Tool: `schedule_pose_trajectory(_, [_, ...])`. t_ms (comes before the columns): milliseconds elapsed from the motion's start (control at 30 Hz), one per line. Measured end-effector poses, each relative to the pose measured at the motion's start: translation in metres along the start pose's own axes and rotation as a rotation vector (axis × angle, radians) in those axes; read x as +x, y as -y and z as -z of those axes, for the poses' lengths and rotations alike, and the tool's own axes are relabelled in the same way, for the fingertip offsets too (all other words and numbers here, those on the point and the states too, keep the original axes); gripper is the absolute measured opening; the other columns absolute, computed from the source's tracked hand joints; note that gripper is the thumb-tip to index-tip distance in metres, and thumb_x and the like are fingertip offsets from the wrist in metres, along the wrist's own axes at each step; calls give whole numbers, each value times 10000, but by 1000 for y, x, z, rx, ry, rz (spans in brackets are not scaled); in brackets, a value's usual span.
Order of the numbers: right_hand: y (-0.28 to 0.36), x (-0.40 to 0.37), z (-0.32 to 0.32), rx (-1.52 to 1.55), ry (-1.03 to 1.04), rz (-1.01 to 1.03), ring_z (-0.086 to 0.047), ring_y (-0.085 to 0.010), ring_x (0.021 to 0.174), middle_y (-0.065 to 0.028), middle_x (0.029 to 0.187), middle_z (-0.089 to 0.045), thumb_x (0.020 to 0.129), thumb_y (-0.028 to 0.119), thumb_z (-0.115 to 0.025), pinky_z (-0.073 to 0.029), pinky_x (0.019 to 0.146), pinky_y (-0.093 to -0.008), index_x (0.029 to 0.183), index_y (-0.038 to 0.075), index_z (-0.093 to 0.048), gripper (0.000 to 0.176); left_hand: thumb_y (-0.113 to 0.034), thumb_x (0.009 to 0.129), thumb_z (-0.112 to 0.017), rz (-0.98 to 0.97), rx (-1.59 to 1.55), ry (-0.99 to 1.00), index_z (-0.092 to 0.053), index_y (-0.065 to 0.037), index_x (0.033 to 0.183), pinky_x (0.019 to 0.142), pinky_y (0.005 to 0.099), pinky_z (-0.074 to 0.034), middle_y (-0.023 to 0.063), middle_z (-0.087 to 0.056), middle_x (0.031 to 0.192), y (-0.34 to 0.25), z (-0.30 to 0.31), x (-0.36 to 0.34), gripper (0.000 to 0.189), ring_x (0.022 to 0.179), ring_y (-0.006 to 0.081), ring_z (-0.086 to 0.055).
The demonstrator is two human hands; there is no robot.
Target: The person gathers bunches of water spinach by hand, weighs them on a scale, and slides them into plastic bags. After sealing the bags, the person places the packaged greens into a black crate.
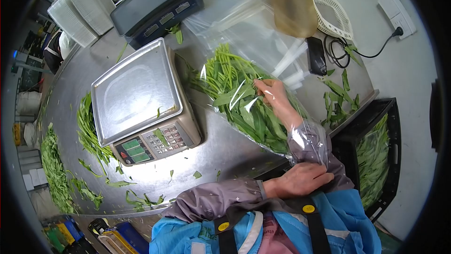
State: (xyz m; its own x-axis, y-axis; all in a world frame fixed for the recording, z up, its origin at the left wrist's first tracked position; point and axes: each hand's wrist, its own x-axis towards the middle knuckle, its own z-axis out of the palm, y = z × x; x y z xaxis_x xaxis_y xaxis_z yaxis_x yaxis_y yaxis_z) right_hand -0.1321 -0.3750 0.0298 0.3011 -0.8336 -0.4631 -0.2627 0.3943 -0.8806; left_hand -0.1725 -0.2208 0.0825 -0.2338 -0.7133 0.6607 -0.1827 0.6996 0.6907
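Long-stemmed leafy greens [256, 117] lie inside a clear plastic bag [235, 134] on the metal table, stems pointing away from me. My right hand [274, 95] reaches into the bag through its mouth, fingers curled onto the leaves near the middle of the bunch. The plastic covers this hand and part of the grey sleeve. Close to my body, my left hand [300, 179] is closed on the bag's mouth by the right forearm; its fingertips are partly hidden. Left of the bag stands a weighing scale [136, 94] with a bare steel pan.
More greens [56, 169] lie along the table's left side, with scraps around. Behind are a second scale [155, 5], flat plastic bags [230, 14] and stacked clear trays [82, 9]. A phone [316, 56], white basket [347, 23] and black crate [394, 146] are at the right.
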Motion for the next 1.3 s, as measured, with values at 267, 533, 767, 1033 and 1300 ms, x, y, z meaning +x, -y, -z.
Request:
schedule_pose_trajectory(267, [3, -2, -7, -9, 87, 18, -439, -73, 408, -3, 573, -475, 801, 162, -521, -270, 357, -214, 785, 29, -539, 136, -86, 701, -526, -46, -28, 51, -518, 5, 1014, 555, 313, -448, 93, -443, 747, 0, 3, -2, 326, 659, 225, -522])
schedule_pose_trajectory(533, [-8, 0, -4, 97, 83, 18, -394, -57, 393, 14, 556, -457, 827, 104, -456, -237, 334, -205, 816, 36, -535, 106, -87, 698, -518, -67, -87, 34, -496, 18, 968, 534, 314, -429, 86, -405, 715, 0, 6, -1, 290, 634, 224, -499])
schedule_pose_trajectory(767, [-22, 7, 0, 105, 119, 179, -314, -21, 395, 33, 566, -455, 854, 90, -427, -202, 348, -185, 861, 27, -574, 160, -90, 692, -519, -63, -95, 23, -500, 16, 959, 533, 316, -427, 87, -405, 712, 1, 5, -2, 288, 626, 225, -497])
schedule_pose_trajectory(1033, [-19, -77, 38, 151, 212, 80, -291, -49, 392, 35, 531, -381, 868, 175, -487, -190, 369, -212, 1091, 31, -509, 266, -77, 699, -523, -25, -28, 12, -514, 6, 972, 609, 328, -479, 105, -493, 783, -1, 1, -8, 285, 714, 241, -562])
schedule_pose_trajectory(1300, [-85, -203, 184, -118, -11, -148, -517, -73, 682, -3, 775, -585, 787, 165, -597, -413, 558, -231, 920, -6, -596, 217, -81, 717, -516, 56, -66, 102, -505, -16, 976, 590, 335, -465, 81, -498, 759, -3, -9, -7, 268, 686, 238, -558])
